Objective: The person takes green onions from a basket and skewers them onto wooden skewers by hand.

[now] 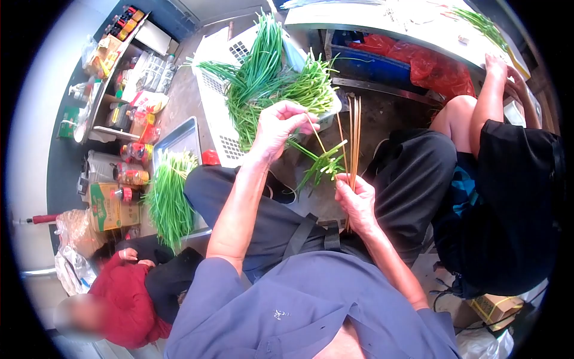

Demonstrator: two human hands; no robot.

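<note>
Thin wooden skewers point(354, 140) stand upright in a bunch in my right hand point(357, 202), whose fingers are closed round them. A small bundle of green stalks point(326, 164) lies beside the skewers, its pale cut ends near my right fingertips. My left hand point(281, 128) is raised to the left of it, thumb and fingers pinched on the end of one thin stick point(315, 131) that slants down toward the bundle. Just beyond my left hand, a white plastic basket point(230, 149) holds a heap of long green stalks point(263, 75).
A metal tray point(186, 140) with more greens point(170, 197) is at left, near shelves of bottles point(134, 152). One person in red point(128, 293) sits lower left; another in black point(502, 203) sits right, by a white table point(406, 30) above a blue crate point(382, 64).
</note>
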